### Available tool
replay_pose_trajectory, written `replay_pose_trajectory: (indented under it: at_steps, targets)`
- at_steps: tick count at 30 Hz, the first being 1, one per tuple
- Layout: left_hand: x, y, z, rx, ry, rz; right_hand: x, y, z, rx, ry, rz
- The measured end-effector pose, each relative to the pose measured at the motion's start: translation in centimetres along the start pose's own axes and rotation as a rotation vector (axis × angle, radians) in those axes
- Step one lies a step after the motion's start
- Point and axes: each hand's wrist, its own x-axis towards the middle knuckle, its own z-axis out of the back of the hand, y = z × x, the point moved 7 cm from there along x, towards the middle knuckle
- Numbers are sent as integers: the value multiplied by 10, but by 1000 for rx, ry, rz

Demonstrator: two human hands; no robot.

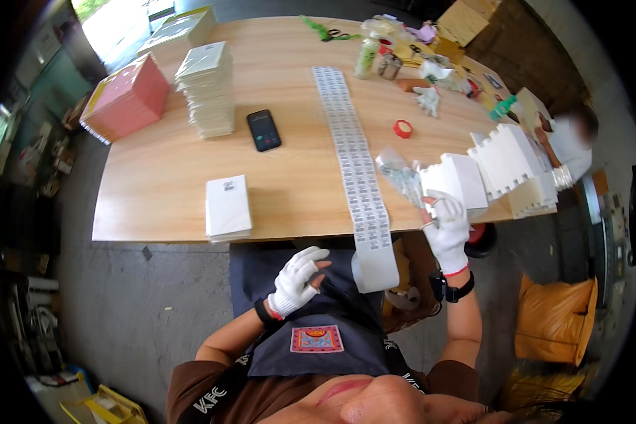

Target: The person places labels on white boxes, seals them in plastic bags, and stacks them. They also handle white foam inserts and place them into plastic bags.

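My right hand (446, 230), in a white glove with bare fingertips, is at the near edge of a stack of white pieces (454, 180) on the table's right side. Its thumb and forefinger are apart, and I see nothing held between them. A clear plastic bag with small contents (401, 175) lies just left of the stack. My left hand (300, 283), gloved the same way, hovers over my dark apron (261, 275) with loosely bent fingers, thumb apart, holding nothing. Between the hands, a long strip of printed labels (360, 162) crosses the table and hangs over its front edge.
On the table (162, 212) are a white pile (227, 205), a phone (263, 130), a tall white stack (208, 92), a pink stack (127, 99) and red tape (403, 128). A person (572, 145) is at the right. An orange bag (555, 318) stands on the floor.
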Motion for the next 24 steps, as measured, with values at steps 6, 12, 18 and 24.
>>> replay_pose_trajectory:
  at_steps: [6, 12, 18, 24]
  targets:
    - [2, 8, -19, 10, 103, 62, -25, 28, -99, 118, 497, 121]
    - [38, 32, -65, 303, 200, -6, -58, 25, -123, 174, 571, 40]
    - [91, 73, -110, 437, 295, -70, -97, 3, -122, 205, 739, -224]
    - [108, 92, -116, 511, 242, -78, -122, -20, -115, 234, 714, -341]
